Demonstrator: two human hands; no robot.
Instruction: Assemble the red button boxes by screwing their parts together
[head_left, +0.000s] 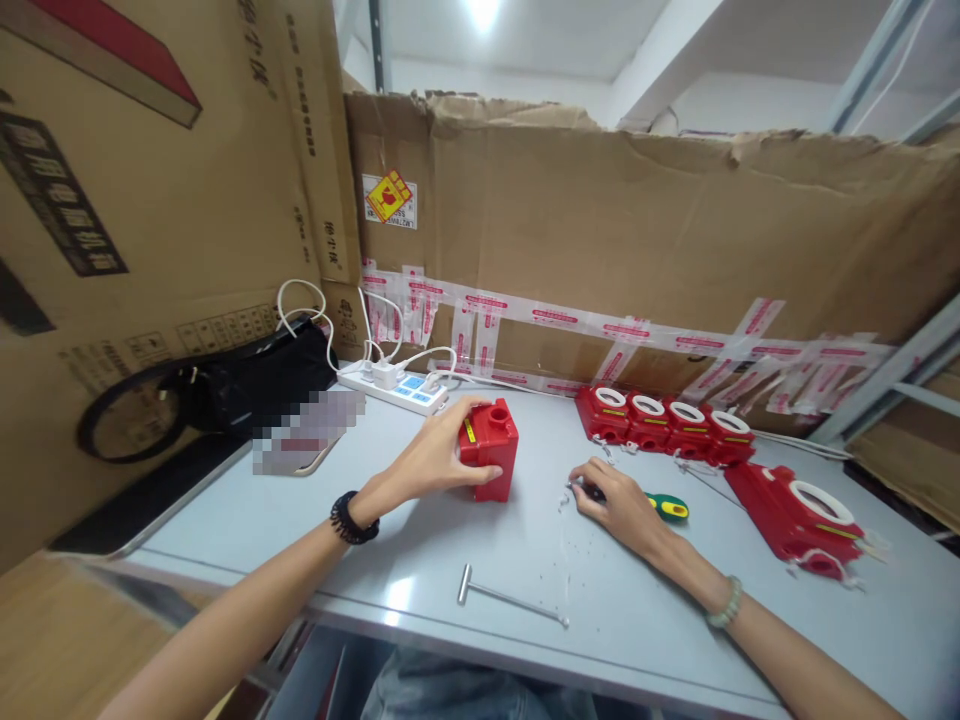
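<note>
My left hand [439, 450] is wrapped round a red box-shaped housing [496, 470] that stands upright on the table. The housing has a round opening on top and a yellow label on its side. To the right, my right hand [619, 502] is closed round a screwdriver [667, 507], low over the table. Its green and yellow handle sticks out behind the hand, and a dark part shows between the fingertips. Small whitish bits lie by those fingertips. Nearer the front edge is a metal T-shaped tool [514, 597], touched by neither hand.
Several red housings with white rings [686, 413] stand in a row at the back right. A larger red housing [806, 520] lies at the right. On the left are a white power strip [397, 388], a black bag [259, 375] and a phone-like slab [307, 435]. Cardboard [637, 230] walls the back.
</note>
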